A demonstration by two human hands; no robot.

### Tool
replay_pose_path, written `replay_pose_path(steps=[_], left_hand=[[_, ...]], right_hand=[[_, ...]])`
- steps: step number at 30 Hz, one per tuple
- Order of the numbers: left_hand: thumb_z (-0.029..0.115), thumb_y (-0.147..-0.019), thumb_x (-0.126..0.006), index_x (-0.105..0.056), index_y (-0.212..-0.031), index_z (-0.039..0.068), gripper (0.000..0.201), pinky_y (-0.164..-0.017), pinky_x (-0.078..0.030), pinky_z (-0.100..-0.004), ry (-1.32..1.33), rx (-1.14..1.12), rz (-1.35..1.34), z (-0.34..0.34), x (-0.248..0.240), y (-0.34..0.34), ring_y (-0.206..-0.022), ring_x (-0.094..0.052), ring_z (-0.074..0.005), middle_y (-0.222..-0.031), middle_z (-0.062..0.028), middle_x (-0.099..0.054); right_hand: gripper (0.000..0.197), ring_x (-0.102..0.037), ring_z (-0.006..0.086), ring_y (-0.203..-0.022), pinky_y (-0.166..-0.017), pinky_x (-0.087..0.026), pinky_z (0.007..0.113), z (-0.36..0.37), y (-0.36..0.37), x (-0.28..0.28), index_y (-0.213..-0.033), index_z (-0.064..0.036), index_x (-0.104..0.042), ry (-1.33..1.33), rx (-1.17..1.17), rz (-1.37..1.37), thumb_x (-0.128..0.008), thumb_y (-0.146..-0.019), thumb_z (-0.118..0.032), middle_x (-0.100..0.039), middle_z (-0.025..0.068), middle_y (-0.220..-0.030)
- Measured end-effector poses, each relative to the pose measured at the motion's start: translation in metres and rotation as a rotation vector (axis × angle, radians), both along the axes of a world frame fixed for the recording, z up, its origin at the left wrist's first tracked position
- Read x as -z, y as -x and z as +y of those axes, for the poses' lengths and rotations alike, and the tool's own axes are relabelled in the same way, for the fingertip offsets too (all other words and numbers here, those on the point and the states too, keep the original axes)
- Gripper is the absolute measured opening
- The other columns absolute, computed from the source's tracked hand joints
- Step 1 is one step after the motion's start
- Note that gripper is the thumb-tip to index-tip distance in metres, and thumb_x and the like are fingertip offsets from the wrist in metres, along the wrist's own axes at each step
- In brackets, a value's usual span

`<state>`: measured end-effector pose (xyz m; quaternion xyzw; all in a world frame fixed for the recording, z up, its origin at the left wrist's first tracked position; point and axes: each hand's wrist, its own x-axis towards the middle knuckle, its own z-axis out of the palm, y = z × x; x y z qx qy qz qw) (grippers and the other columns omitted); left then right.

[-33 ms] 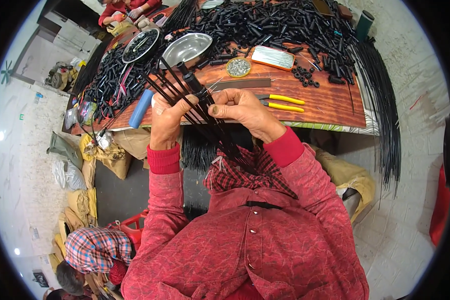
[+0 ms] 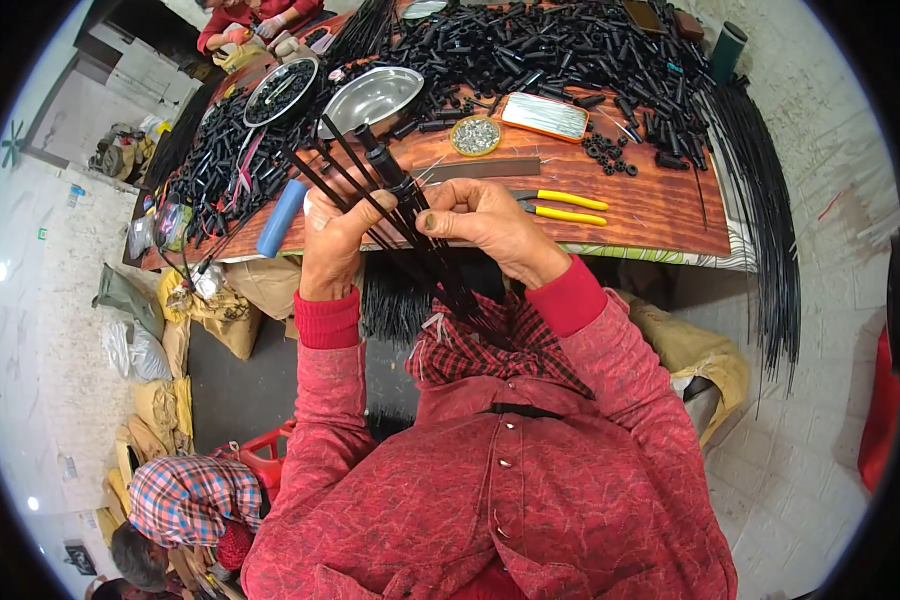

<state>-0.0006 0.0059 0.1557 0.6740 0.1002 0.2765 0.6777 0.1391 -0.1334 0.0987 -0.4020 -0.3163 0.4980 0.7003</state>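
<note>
Above the table's near edge, my left hand is closed around several thin black rods, which slant from upper left down toward my lap. A black tubular piece stands among their upper ends, tilted, its tip pointing up and away. My right hand pinches at the same bundle just below this piece, thumb bent and fingertips pressed together. What exactly lies under the right fingertips is hidden. Just right of that hand lie pliers with yellow handles. A blue cylinder rests left of my left hand.
Black tubular parts are heaped across the wooden table. Nearer stand a metal bowl, a round dish of small metal pieces and an orange-rimmed tray. Long black rods hang off the right edge. Other people work nearby.
</note>
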Motion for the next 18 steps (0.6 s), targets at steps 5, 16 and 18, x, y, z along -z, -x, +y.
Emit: replay_pose_path(steps=[5, 16, 18], left_hand=[[0.005, -0.078, -0.077, -0.067, -0.118, -0.006, 0.042, -0.080, -0.057, -0.0311, -0.039, -0.056, 0.044, -0.003, -0.009, 0.005, -0.084, -0.070, -0.0188, -0.100, -0.0120, -0.074], [-0.003, -0.065, -0.074, -0.071, -0.107, -0.005, 0.043, -0.077, -0.057, -0.0310, 0.102, 0.029, 0.136, 0.016, 0.003, 0.014, -0.081, -0.070, -0.0182, -0.092, -0.0102, -0.074], [-0.002, -0.059, -0.076, -0.070, -0.106, -0.006, 0.047, -0.073, -0.057, -0.0304, 0.173, 0.078, 0.088, 0.022, 0.013, 0.011, -0.079, -0.070, -0.0198, -0.091, -0.0115, -0.073]], right_hand=[[0.019, -0.054, 0.0031, -0.074, -0.068, -0.042, 0.019, -0.009, 0.007, -0.011, -0.081, -0.0097, -0.062, -0.015, 0.047, -0.081, -0.079, -0.086, -0.015, -0.060, -0.0055, -0.080], [0.021, -0.054, 0.0047, -0.074, -0.070, -0.043, 0.022, -0.014, 0.007, -0.021, -0.076, -0.0085, -0.063, -0.042, -0.053, -0.141, -0.080, -0.084, -0.017, -0.061, -0.0049, -0.078], [0.021, -0.055, 0.0053, -0.074, -0.070, -0.043, 0.022, -0.012, 0.007, -0.020, -0.076, -0.0082, -0.063, -0.045, -0.075, -0.135, -0.080, -0.084, -0.017, -0.060, -0.0045, -0.078]])
